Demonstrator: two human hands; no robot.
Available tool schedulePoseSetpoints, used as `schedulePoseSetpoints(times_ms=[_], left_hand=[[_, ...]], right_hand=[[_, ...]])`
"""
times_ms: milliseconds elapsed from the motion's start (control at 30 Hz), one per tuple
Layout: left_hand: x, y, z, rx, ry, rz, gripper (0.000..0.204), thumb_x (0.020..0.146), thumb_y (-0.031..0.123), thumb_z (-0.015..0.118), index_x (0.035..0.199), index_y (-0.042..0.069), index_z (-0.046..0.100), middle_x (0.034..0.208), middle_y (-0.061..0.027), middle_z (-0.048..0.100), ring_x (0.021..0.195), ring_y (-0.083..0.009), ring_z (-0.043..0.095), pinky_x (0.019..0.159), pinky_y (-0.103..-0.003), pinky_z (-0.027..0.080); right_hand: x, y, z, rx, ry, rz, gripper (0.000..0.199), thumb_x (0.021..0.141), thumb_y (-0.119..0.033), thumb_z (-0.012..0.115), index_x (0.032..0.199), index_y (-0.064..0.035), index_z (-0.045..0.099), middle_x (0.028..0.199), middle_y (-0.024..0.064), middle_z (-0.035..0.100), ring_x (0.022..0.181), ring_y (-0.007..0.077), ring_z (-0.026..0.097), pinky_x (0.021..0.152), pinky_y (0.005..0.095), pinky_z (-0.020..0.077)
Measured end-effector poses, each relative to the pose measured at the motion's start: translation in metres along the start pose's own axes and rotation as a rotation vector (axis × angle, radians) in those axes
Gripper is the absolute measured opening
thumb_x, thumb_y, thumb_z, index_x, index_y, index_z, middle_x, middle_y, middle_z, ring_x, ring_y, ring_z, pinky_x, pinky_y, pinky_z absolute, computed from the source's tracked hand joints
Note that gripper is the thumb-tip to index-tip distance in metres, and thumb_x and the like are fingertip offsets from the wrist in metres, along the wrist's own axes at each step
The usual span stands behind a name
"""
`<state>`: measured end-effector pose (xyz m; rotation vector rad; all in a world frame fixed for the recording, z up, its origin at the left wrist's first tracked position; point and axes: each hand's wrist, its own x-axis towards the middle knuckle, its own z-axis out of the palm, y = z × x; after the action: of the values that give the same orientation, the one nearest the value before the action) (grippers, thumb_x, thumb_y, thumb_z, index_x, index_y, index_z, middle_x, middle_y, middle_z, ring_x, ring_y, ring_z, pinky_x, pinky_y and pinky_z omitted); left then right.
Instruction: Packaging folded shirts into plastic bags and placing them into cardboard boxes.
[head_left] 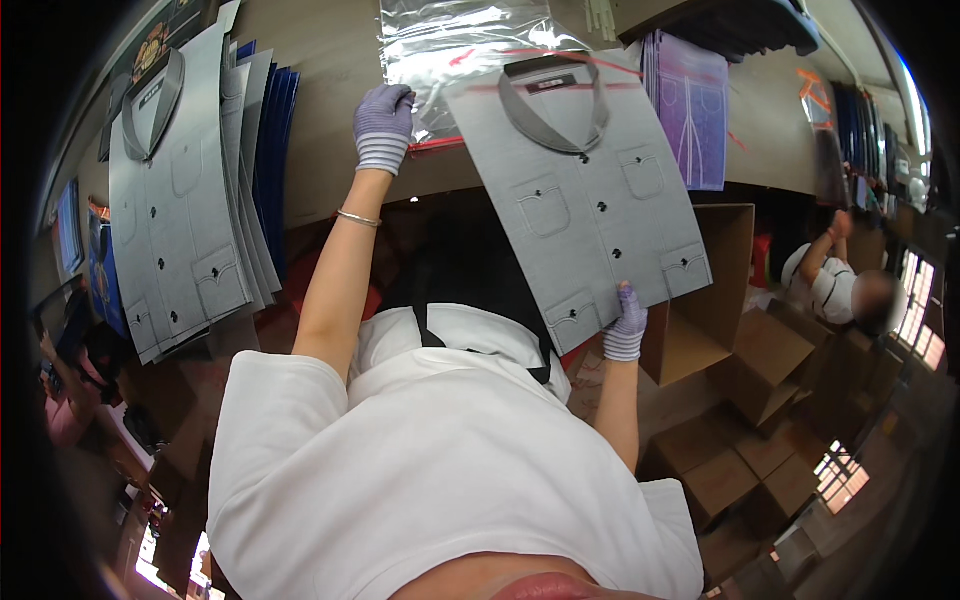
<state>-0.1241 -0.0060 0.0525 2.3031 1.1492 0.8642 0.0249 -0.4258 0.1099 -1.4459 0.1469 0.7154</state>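
Gloves cover both hands. The left hand (384, 125) sits at about eleven o'clock in the picture, its fingers pinched shut on the edge of the clear plastic bag (460, 45) that lies on the worktop (330, 90). The right hand (627, 325) is at about four o'clock, with its fingers gripping the bottom edge of the folded grey shirt (580, 190). The shirt lies flat and tilted, with its collar end at the mouth of the bag, at twelve o'clock.

To do this well, I think the left hand should keep the bag mouth held wide and still. The right hand should push the shirt in straight and slowly, so the corners do not catch or bend.

At nine o'clock a stack of grey shirts (185, 190) waits. Brown cardboard boxes (720, 290) sit at four o'clock.
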Motion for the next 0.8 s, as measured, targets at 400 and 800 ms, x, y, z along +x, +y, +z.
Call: schedulePoseSetpoints(times_ms=[400, 800], left_hand=[[0.018, 0.05, 0.013, 0.008, -0.053, -0.167, 0.03, 0.071, 0.03, 0.067, 0.086, 0.005, 0.059, 0.078, -0.0104, 0.059, 0.076, -0.028, 0.057, 0.069, -0.038, 0.046], [-0.012, 0.007, 0.009, 0.061, -0.09, -0.046, 0.01, 0.076, 0.011, 0.059, 0.081, 0.004, 0.058, 0.078, -0.0149, 0.059, 0.075, -0.0329, 0.056, 0.067, -0.039, 0.045]], right_hand=[[0.013, -0.016, 0.007, -0.026, -0.036, -0.03, 0.065, 0.072, -0.019, 0.069, 0.126, -0.0015, 0.037, 0.117, 0.0092, 0.046, 0.105, 0.0215, 0.045, 0.092, 0.0347, 0.0368], [0.013, -0.024, 0.006, 0.001, -0.03, 0.048, 0.066, 0.071, -0.019, 0.069, 0.125, 0.0012, 0.037, 0.117, 0.0106, 0.046, 0.104, 0.0227, 0.046, 0.093, 0.0347, 0.0357]])
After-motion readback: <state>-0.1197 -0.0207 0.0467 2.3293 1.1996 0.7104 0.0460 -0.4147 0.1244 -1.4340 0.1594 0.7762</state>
